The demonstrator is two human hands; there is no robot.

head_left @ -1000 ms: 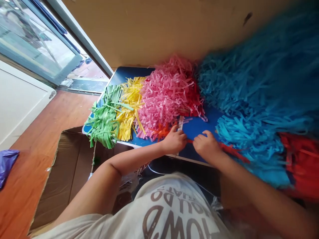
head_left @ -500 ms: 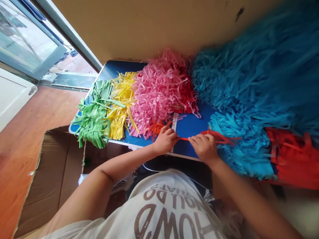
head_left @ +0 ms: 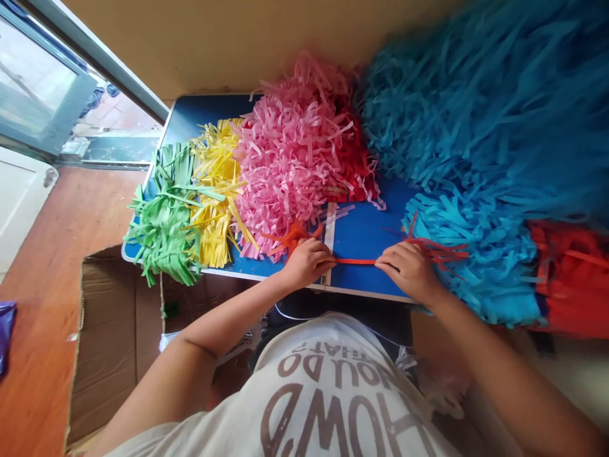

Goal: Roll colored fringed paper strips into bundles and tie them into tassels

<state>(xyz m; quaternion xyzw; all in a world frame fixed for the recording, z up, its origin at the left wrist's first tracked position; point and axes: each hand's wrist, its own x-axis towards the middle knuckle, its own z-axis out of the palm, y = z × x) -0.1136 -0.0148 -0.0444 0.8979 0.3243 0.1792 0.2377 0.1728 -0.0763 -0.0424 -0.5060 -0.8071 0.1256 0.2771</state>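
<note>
left hand [head_left: 307,263] closed, pinching red paper strip [head_left: 354,261]; right hand [head_left: 406,270] closed on same strip, pulled straight between both, just above near edge of blue table [head_left: 366,222]; loose red strands [head_left: 438,251] beyond right hand.

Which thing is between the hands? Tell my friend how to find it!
Find the blue table with heaps of paper fringe. At its near edge, the left hand and right hand stretch a thin red paper strip. It runs straight, unlike the fluffy heaps nearby.
</note>
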